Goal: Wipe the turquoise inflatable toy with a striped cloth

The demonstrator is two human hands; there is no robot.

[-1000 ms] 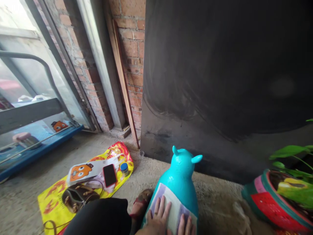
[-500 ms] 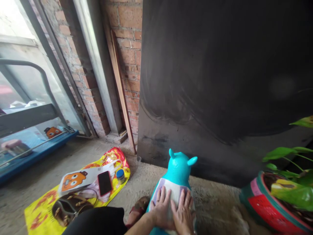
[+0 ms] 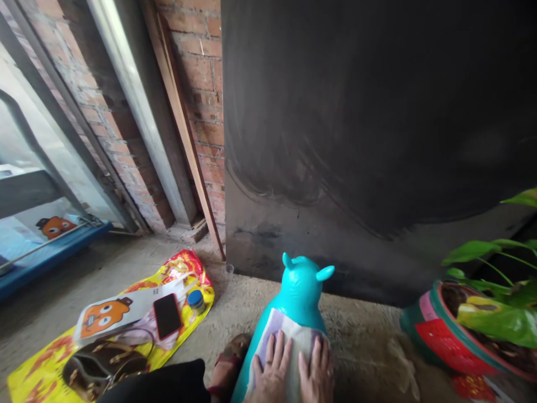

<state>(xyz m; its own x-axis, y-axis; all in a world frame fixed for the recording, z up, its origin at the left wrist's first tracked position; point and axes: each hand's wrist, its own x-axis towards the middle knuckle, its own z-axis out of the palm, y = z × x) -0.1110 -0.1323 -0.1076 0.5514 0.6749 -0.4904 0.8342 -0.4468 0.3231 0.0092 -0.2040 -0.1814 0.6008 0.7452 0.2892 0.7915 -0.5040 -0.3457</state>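
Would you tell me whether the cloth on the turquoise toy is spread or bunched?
Spread: the cloth lies flat under both hands.

Both hands' wrists and the toy [image 3: 293,313] base run off the bottom edge; pot [image 3: 432,336] cut at right

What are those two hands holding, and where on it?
Both hands, left hand and right hand, press flat on a pale cloth spread over the back of the teal toy animal; nothing is gripped.
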